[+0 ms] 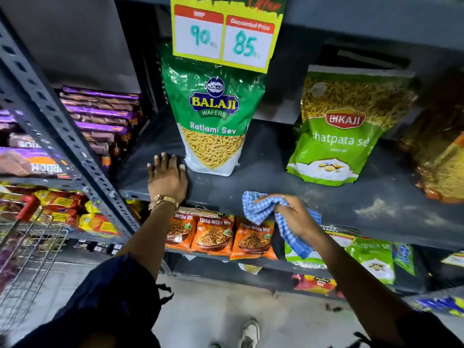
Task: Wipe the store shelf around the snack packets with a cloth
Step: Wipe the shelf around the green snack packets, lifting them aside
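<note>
Right hand [292, 217]: fingers clenched round a bunched blue-and-white checked cloth [263, 209], soft woven fabric, one loose end hanging below the shelf edge. Cloth sits at the front lip of the shelf [313, 194], between the two standing packets and nearer the viewer.

Left hand [167, 175]: flat, palm down, fingers spread on the shelf, holding nothing; fingertips just beside the Balaji packet [213, 116]. Gold metal watch [163, 200] on that wrist.

Shelf: dark matte metal, dusty, pale crumb patches towards the right front. Balaji packet is a glossy green-and-white pouch, upright, thin yellow strands showing. Bikaji packet [339, 131], light green glossy pouch, stands well apart to its right, tilted back.
</note>
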Motion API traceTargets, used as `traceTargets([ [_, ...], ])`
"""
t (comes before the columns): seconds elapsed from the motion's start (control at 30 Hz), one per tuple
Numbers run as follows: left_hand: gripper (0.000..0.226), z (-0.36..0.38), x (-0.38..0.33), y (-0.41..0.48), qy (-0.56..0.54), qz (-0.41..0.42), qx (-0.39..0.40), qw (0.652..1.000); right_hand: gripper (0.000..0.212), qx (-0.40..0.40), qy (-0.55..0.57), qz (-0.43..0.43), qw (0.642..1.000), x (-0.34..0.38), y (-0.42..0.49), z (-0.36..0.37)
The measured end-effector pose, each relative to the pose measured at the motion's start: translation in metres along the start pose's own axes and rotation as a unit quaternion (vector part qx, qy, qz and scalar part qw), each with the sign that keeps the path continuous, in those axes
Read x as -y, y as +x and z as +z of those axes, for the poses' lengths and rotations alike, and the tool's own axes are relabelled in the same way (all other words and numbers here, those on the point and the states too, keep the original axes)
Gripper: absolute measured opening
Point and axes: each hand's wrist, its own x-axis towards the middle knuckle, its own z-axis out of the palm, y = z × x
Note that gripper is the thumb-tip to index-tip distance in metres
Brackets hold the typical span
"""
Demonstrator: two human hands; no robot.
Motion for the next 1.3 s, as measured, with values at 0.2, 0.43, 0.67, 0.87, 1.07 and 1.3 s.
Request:
traceTargets([
  [0.2, 0.048, -0.001, 0.004, -0.002, 0.002, 0.032, 0.018, 0.999, 0.019, -0.124, 0.044, 0.011, 0.991, 0.023, 0.031, 0.005],
  [0.43, 0.046, 0.001, 0.008, 0.0, -0.019, 0.039, 0.015, 0.999, 0.027, -0.024, -0.044, -0.025, 0.998, 0.014, 0.027, 0.025],
  [0.67, 0.046, -0.015, -0.001, -0.022, -0.187, 0.026, 0.087, 0.978, 0.01, -0.061, -0.002, 0.072, 0.996, -0.019, -0.003, -0.054],
  [0.87, 0.045, -0.019, -0.065, -0.069, -0.341, 0.13, 0.045, 0.93, 0.029, -0.131, -0.031, -0.034, 0.99, 0.022, 0.02, -0.104],
  [1.07, 0.051, -0.012, -0.156, -0.035, -0.351, 0.201, 0.135, 0.905, 0.039, 0.025, -0.206, -0.023, 0.978, -0.024, 0.05, -0.077],
  [1.3, 0.096, 0.022, -0.227, 0.012, -0.352, 0.085, 0.265, 0.894, 0.051, 0.048, -0.168, 0.065, 0.982, -0.135, 0.068, -0.119],
])
